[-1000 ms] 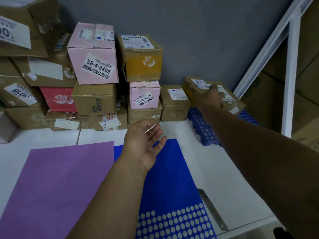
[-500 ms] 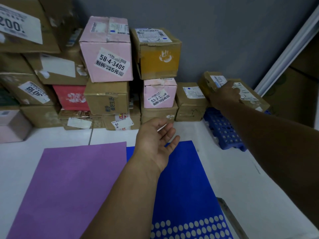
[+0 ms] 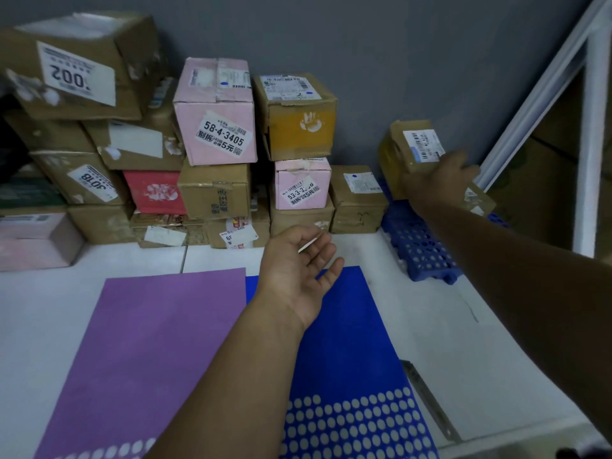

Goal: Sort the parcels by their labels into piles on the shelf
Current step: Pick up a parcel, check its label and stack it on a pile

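My right hand (image 3: 442, 180) grips a brown cardboard parcel (image 3: 402, 145) with a white barcode label, held tilted above a blue perforated crate (image 3: 422, 248) at the back right. A second flat parcel (image 3: 480, 200) lies under my wrist on the crate. My left hand (image 3: 298, 270) hovers palm up and empty, fingers apart, over the far end of the blue sheet (image 3: 344, 342). A purple sheet (image 3: 142, 352) lies to its left. Stacked parcels fill the back, among them a pink box marked 58-4-3405 (image 3: 217, 114) and a small pink box (image 3: 301, 183).
The white shelf surface (image 3: 440, 329) runs to a grey back wall. A white metal upright (image 3: 591, 134) and diagonal brace bound the right side. A metal bracket (image 3: 430, 402) lies flat near the front right. More brown boxes (image 3: 76, 61) pile up at the left.
My right hand has lifted and tilted the brown parcel up off the crate. My left hand has stayed open over the blue sheet. The view has shifted slightly.
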